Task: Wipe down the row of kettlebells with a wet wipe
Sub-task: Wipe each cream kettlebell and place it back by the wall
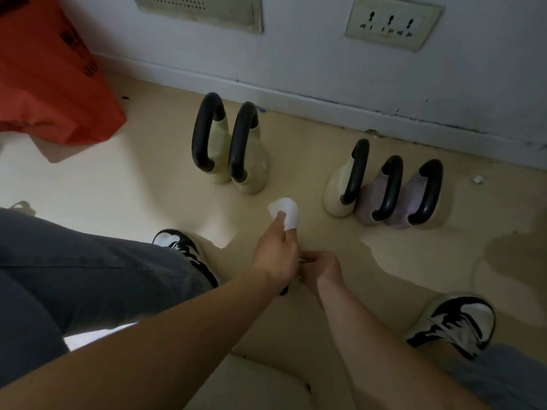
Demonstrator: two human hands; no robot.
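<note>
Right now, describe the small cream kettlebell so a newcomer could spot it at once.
Find the wall socket; below it, a tight group of three stands by the wall. The cream kettlebell is leftmost, the only one not lilac, beside two lilac kettlebells.

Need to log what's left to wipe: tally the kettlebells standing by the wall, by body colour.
Cream kettlebells: 3
Lilac kettlebells: 2
Total: 5
</note>
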